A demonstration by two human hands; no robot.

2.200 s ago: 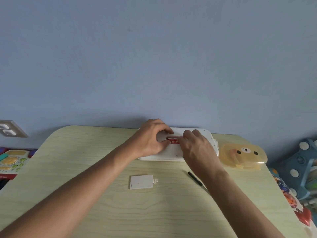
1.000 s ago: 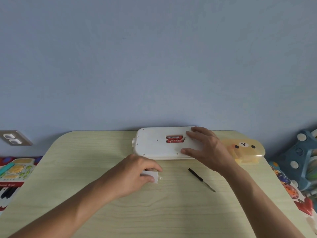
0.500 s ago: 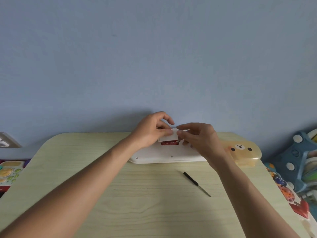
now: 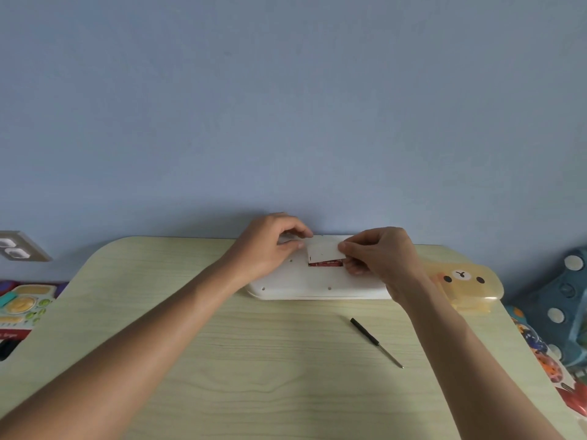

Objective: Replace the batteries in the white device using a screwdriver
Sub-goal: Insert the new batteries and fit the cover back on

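At far edge of bench [image 4: 222, 360], white device [image 4: 305, 282] is lying back-side up against wall. Right hand [image 4: 379, 255] is pinching battery cover [image 4: 324, 251], tilting it over open compartment; red batteries [image 4: 325, 264] are showing beneath. Left hand [image 4: 270, 246] is resting on device, fingers curled; grip state unclear. Screwdriver [image 4: 376, 342] is lying on bench, apart from both hands.

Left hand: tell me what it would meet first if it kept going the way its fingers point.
The left hand points right, so it would likely meet the battery cover first, which the right hand pinches over the white device. Depth is unclear.
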